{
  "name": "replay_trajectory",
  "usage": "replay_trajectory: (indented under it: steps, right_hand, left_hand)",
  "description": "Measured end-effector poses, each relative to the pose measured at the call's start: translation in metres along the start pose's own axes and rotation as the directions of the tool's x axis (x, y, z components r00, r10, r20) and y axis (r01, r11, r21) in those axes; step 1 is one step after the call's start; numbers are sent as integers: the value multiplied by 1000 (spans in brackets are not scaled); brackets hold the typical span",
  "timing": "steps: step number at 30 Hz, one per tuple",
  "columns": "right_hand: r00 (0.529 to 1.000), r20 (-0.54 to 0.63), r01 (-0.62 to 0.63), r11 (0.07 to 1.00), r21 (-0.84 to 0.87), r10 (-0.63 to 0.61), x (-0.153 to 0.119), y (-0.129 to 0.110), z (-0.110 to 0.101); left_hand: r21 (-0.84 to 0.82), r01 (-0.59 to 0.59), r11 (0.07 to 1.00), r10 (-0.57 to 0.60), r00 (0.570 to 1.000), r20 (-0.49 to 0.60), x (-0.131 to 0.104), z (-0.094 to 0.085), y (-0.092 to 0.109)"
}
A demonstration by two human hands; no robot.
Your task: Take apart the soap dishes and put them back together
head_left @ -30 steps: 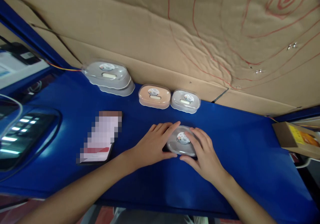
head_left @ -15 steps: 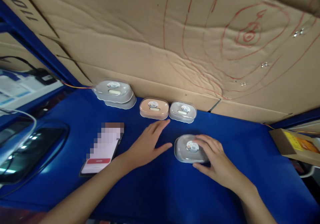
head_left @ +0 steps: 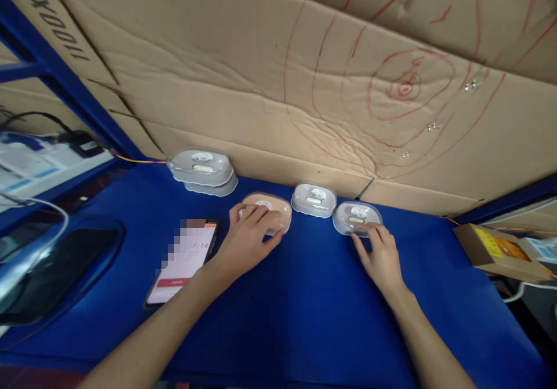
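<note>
My left hand [head_left: 252, 232] grips the orange oval case [head_left: 278, 206] from above, fingers over its left side and thumb at its front edge. My right hand [head_left: 383, 253] touches the front of a clear-lidded grey case [head_left: 357, 212], its fingers apart. Between them, nearer the cardboard, sits another grey case [head_left: 313, 199] with a round label. At the back left, two grey cases [head_left: 202, 168] are stacked. All of these rest on a blue surface [head_left: 304, 296].
A lit phone [head_left: 185, 261] lies left of my left forearm. A dark tablet [head_left: 61, 267] and cables are farther left, near a power strip [head_left: 43, 157]. A cardboard wall [head_left: 209, 76] stands behind; an open carton [head_left: 496, 253] is at the right.
My right hand has moved the front grey case back and right, beside the row. My left hand has moved onto the orange case, now shifted slightly forward. The camera view has shifted.
</note>
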State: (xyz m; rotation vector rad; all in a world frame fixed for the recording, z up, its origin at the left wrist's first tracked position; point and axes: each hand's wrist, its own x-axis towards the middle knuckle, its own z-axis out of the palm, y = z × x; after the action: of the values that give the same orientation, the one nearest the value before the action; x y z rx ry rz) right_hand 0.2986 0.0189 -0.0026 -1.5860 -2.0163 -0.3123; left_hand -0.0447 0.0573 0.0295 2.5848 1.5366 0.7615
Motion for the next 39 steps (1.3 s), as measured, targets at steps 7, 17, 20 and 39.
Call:
replay_trajectory:
  steps: [7,17,20,39]
  right_hand:
    - [974,71,202,967,153,-214,-3,-35,-2]
    - [824,232,388,814,433,-517,-15,-77,-14]
    - [785,278,394,793,465,-553,-16,-85,-14]
    - [793,192,438,760,480,-578,-13,-89,-19]
  left_hand:
    - [-28,-62,998,67,969,237,-6,-11,-11]
    - [-309,99,946,-11,961,275,-10,-22,13]
    - [-192,187,963,-160,976,147,-6,-16,3]
    - [-356,-207,911,345,856,385,-22,-5,30]
